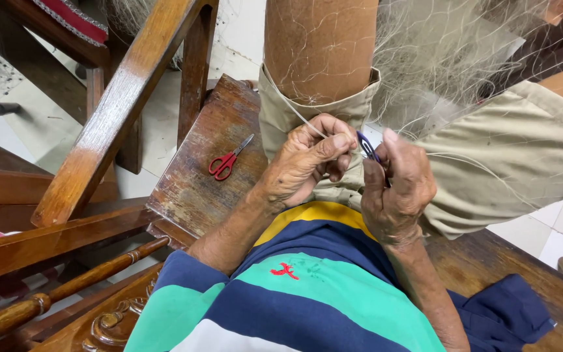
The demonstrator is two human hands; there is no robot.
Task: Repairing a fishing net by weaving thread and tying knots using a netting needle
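Pale, hair-fine monofilament made up the fishing net (451,58), which lay draped over the person's bare knee and khaki shorts (522,156), just beyond the fingertips. The left hand (304,163) had its thumb and forefinger pressed together on a single strand of the net, drawn taut up toward the knee. The right hand (395,189) was closed around a slim blue netting needle (367,147), whose tip showed just above the thumb, almost touching the left forefinger.

The mesh looked very light, limp and slippery; it would likely snag on anything rough and tangle if gathered loosely, so a pinch on one strand close to the knot seemed the surest hold. The needle appeared stiff, thin plastic, best held along its shank between thumb and fingers.

Small red-handled scissors (227,163) lay on the worn wooden seat (197,176), well to the left of the left-hand knuckles and untouched. A dark blue cloth (503,313) sat on the wood behind the right wrist.

Most of the needle was hidden inside the right fist, so any twine wound on it could not be seen. The knot being worked was covered by the fingers, and the net's edges ran out of frame; single meshes were too fine to make out against the shorts.
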